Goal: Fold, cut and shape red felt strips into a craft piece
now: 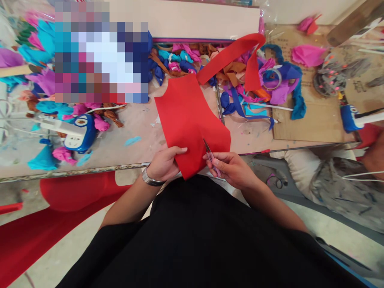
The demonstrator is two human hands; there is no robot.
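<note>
Red felt sheet (189, 116), cut with a curved upper edge and a long strip (231, 54) trailing away from its far corner, hangs over the near edge of the worktable (138, 124), with its lower point below that edge. On the sheet's near left border the left hand (163, 162) is closed, thumb on top and fingers beneath, pinching the felt; a metal wristwatch (150, 179) circles that wrist. At the sheet's near right border the right hand (231, 168) is clamped around a small pair of scissors (210, 154), whose blades lie against the red felt; whether the blades are parted cannot be told. Beyond the sheet's far edge lies a heap of blue, pink, brown and purple fabric scraps (240, 80), with a roll of clear tape (271, 78) among them. Left of the sheet, on the tabletop, sits a blue and white power strip (76, 136). Right of the sheet rests a flat piece of brown cardboard (312, 120).
</note>
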